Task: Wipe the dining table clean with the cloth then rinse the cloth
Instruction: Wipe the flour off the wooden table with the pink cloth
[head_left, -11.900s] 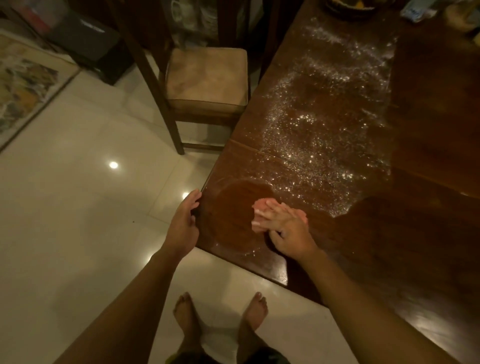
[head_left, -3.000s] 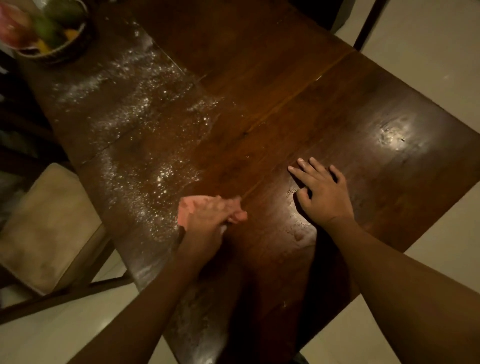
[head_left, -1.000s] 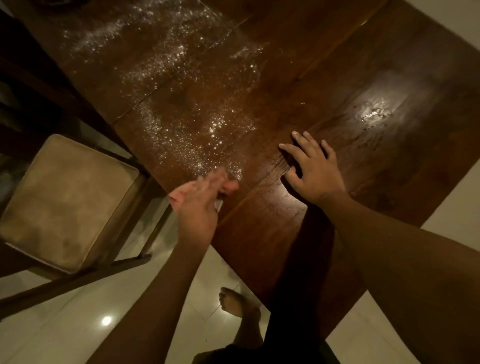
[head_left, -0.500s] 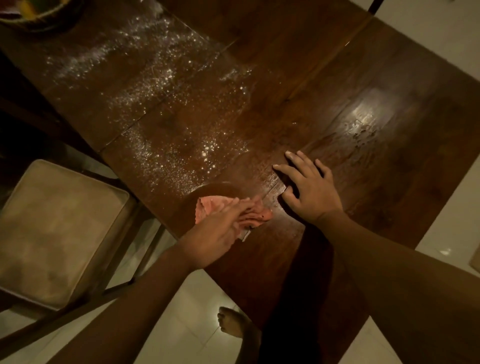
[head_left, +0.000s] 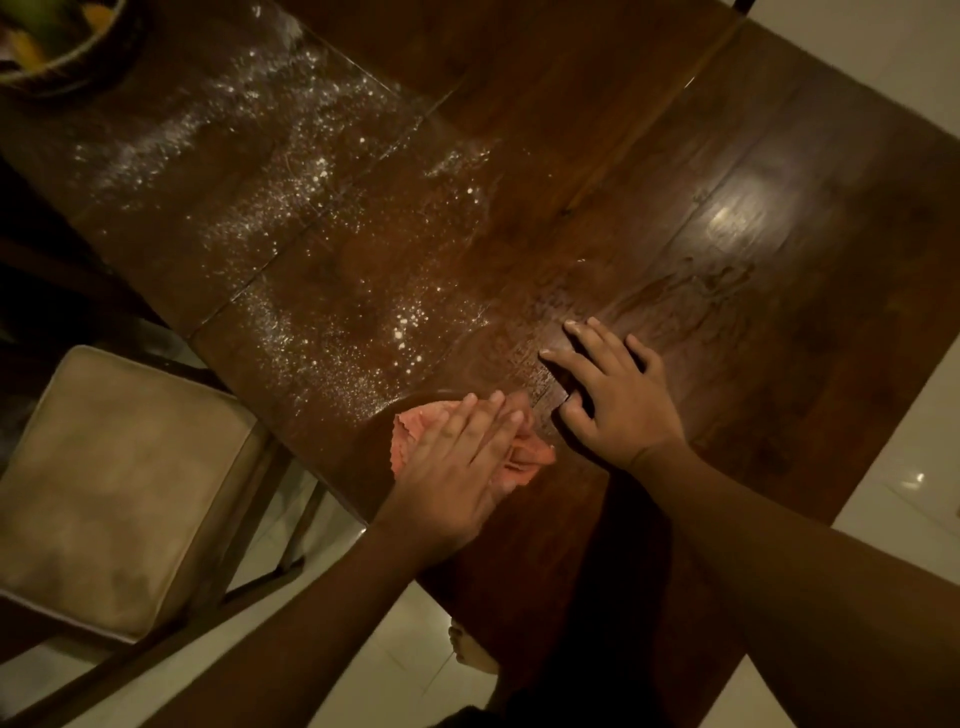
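Cloth (head_left: 413, 434), judged soft, limp and light, is pressed by the straight-fingered left hand (head_left: 462, 462) at the near-left edge of the table (head_left: 675, 182); the right hand (head_left: 618, 400) is spread flat alongside. Palm pressure is advised as the hold.

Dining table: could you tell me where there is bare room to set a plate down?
Bare wood lies beyond and right of the right hand, up to the dark wooden table's edge. White powder spreads from woven basket to pink cloth.

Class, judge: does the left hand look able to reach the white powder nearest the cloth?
Likely yes: the left hand presses the cloth just short of the powder, with only bare table between them.
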